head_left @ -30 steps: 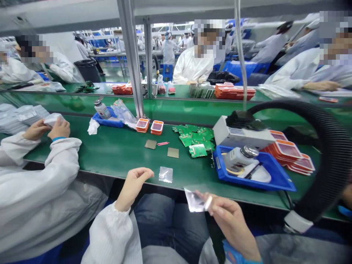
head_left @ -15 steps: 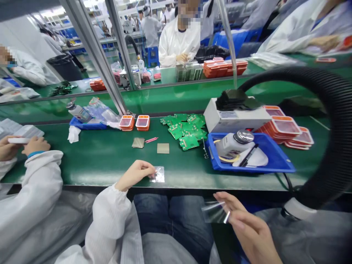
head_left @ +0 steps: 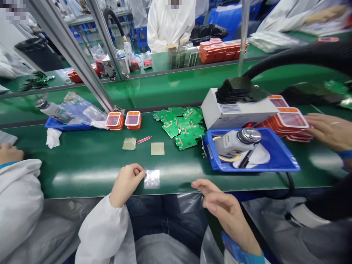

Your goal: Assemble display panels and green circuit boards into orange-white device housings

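My left hand [head_left: 128, 183] is at the front of the green bench, thumb and forefinger pinched at the upper left corner of a small clear plastic square [head_left: 152, 179] lying flat. My right hand [head_left: 224, 211] hovers over the bench's front edge, its fingers apart. Just below its fingertips is a thin clear film [head_left: 189, 200], above my lap; whether it touches the fingers I cannot tell. Beyond my left hand lie a beige square plate [head_left: 157, 149], a small stack of similar plates [head_left: 129, 143] and pink strips [head_left: 144, 139].
Green circuit boards [head_left: 181, 128] lie heaped near a blue tray [head_left: 283, 167] holding a bottle [head_left: 233, 141] and pen. Behind stands a white box [head_left: 236, 117]. Another person's hand [head_left: 327, 130] touches the orange-rimmed stacks [head_left: 293, 121] at right. A black hose [head_left: 288, 55] arches over.
My right hand has moved up and left, its fingers now apart, with the film below them. My left hand stays at the clear square. A co-worker's hand has appeared at the right stacks.
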The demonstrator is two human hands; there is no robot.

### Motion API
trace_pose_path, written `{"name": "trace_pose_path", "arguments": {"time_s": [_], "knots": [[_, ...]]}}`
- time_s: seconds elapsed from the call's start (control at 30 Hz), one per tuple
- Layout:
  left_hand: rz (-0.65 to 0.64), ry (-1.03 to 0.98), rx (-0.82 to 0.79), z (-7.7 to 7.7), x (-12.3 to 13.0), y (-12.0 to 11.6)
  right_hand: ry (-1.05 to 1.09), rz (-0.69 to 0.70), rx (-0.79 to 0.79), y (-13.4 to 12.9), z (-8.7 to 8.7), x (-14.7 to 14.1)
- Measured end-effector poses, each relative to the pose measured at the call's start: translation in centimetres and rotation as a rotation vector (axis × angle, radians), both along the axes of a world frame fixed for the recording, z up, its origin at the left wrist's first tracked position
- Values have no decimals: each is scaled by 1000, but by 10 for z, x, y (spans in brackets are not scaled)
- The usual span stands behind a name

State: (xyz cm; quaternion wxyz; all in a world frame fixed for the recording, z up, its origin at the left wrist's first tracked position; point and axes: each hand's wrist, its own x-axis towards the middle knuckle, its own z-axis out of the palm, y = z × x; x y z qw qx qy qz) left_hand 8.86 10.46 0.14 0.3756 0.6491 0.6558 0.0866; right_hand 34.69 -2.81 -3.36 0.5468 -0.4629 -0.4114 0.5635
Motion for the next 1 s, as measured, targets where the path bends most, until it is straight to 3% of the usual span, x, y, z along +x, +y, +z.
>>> {"name": "trace_pose_path", "arguments": {"time_s": [0.13, 0.2, 0.3, 0.33, 0.5, 0.63, 0.83, 1.0], "knots": [[38, 120, 189, 2, 0, -13, 10, 30, -13, 15, 10, -10], [-111, 65, 398, 7, 5, -24, 9, 44, -10, 23, 11, -14], [-460, -111, 668, 19, 19, -42, -4, 59, -1, 32, 11, -19], [-506, -144, 737, 23, 25, -46, -9, 62, -3, 34, 12, -21], [-454, -171, 1020, 34, 38, -50, -5, 47, -15, 38, 16, -25], [-452, -189, 1028, 32, 35, -48, 28, 59, -33, 37, 15, -28], [-335, -338, 881, 30, 30, -50, 45, 54, -18, 43, 12, -35], [-6, -647, 599, 29, 27, -51, 49, -105, 38, 50, 15, -41]]}}
